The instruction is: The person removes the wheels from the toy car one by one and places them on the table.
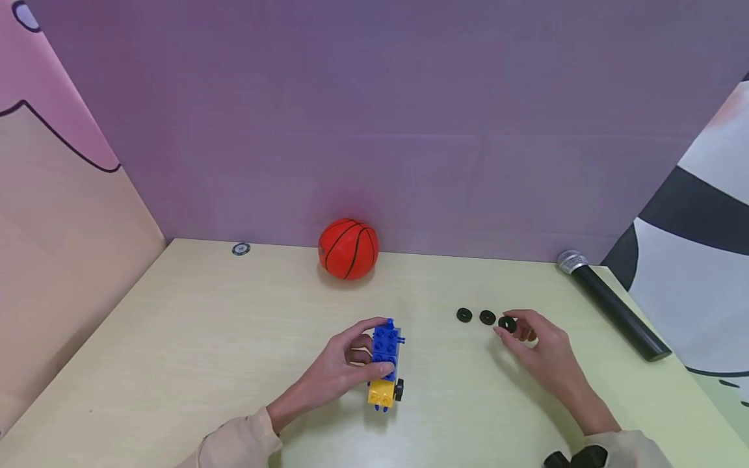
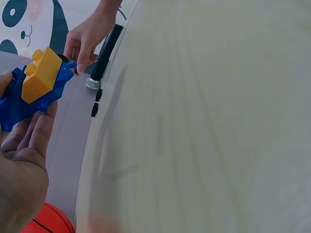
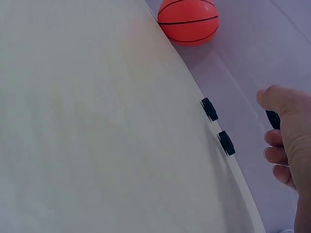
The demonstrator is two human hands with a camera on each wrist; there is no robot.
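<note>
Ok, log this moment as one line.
left hand: grips brick toy | right hand: pinches black wheel | table: two loose wheels, red ball, microphone

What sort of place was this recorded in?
Possibly a booth set up for recording or play, indoors by the look of it: a plain purple backdrop behind the table, cartoon pictures on both sides, and a blue-and-yellow block toy in the left hand.

The blocks (image 1: 385,350) look glossy plastic, the tabletop (image 1: 193,338) smooth wood, the microphone head (image 1: 572,261) metallic.

Free gap between blocks (image 1: 385,344) and wheels (image 1: 487,318)
</note>
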